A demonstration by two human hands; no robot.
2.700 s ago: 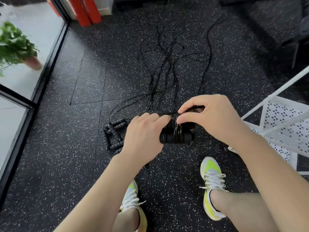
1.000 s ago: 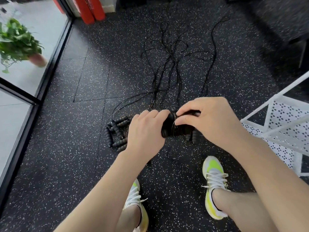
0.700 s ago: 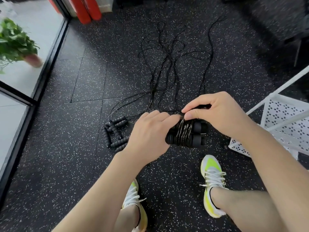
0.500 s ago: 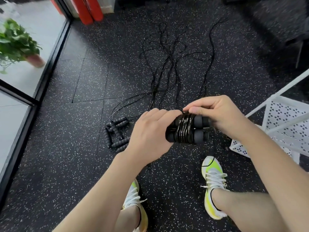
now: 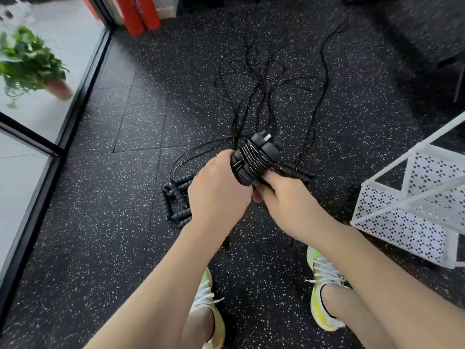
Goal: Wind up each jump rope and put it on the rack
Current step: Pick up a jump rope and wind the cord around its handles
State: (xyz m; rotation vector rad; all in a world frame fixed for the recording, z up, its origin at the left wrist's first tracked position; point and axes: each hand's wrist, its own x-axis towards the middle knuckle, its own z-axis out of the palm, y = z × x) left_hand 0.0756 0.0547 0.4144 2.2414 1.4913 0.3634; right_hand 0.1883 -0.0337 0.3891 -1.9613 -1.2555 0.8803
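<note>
Both hands clamp the wound jump rope (image 5: 254, 158): left hand (image 5: 219, 195) grips the paired handles, right hand (image 5: 281, 200) pinches beneath, above the floor (image 5: 113, 222), near the rack (image 5: 412, 195). Light, springy cord probably uncoils; hold across the wraps.

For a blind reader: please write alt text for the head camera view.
Two hands, left hand and right hand, grip a wound jump rope above a speckled floor. Loose ropes lie beyond; a white rack stands right.
</note>
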